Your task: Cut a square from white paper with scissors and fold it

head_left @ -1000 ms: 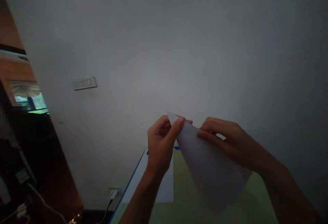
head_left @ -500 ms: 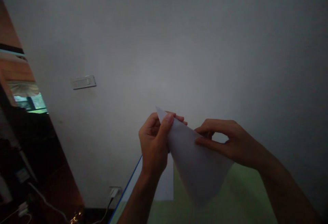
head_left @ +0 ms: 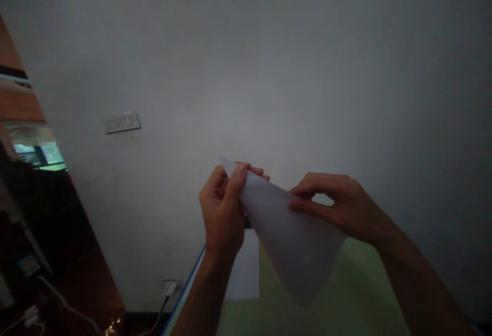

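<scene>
A folded sheet of white paper (head_left: pixel 295 238) is held up in the air, shaped like a triangle with one corner pointing down. My left hand (head_left: pixel 225 208) pinches it near its upper left tip, thumb in front and fingers behind. Along the sloping top edge, the thumb and index finger of my right hand (head_left: pixel 338 203) are closed on the paper. Below, another white sheet (head_left: pixel 246 269) lies on the green tabletop (head_left: pixel 361 290), partly covered by my left forearm. A small dark object behind the held paper is too hidden to name.
A pale wall (head_left: pixel 269 69) rises right behind the table. It carries a light switch (head_left: pixel 122 122) and, lower down, a socket with a white plug (head_left: pixel 170 288). At the left is a dark doorway (head_left: pixel 46 213) with white cables (head_left: pixel 69 302) near the floor.
Both hands and the folded paper have shifted slightly left and up in the view. The grip of each hand on the paper looks the same.
</scene>
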Demonstrator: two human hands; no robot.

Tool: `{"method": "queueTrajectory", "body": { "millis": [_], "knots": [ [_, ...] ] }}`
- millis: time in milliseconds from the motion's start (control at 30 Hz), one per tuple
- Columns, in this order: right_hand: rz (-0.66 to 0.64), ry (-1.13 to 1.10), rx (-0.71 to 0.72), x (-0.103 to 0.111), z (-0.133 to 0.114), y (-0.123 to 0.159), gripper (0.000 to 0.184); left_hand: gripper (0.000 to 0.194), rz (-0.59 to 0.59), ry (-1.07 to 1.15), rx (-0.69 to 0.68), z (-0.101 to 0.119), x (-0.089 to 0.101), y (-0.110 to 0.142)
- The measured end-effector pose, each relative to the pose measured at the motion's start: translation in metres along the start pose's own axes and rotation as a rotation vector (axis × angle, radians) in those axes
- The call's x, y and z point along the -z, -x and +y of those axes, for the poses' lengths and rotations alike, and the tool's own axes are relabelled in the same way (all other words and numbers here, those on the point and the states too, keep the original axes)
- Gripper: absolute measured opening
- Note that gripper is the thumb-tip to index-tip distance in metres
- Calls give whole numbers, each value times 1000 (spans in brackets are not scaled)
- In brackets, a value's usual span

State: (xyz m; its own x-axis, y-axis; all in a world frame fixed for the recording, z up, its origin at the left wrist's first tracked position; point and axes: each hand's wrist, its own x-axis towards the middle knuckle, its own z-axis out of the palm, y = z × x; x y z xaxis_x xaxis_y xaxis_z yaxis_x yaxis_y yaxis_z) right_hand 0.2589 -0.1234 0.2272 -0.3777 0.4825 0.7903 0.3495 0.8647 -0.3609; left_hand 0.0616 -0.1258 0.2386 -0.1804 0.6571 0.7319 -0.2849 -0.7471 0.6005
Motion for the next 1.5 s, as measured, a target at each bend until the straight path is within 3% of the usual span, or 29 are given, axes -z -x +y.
{"method": "queueTrajectory", "body": {
  "millis": [967,1200,1300,1500],
  "knots": [
    [22,47,5,1,0,2,14,23,-33,23,11,-4,4,-2],
    [33,37,-3,0,-1,1,10,31,-123,-33,124,-8,4,-2],
    [28,30,1,0,0,1,9,26,-179,-93,194,-8,3,-1],
    [27,39,-13,0,1,1,9,20,-173,-155,151,-8,9,-4]
  ]
}}
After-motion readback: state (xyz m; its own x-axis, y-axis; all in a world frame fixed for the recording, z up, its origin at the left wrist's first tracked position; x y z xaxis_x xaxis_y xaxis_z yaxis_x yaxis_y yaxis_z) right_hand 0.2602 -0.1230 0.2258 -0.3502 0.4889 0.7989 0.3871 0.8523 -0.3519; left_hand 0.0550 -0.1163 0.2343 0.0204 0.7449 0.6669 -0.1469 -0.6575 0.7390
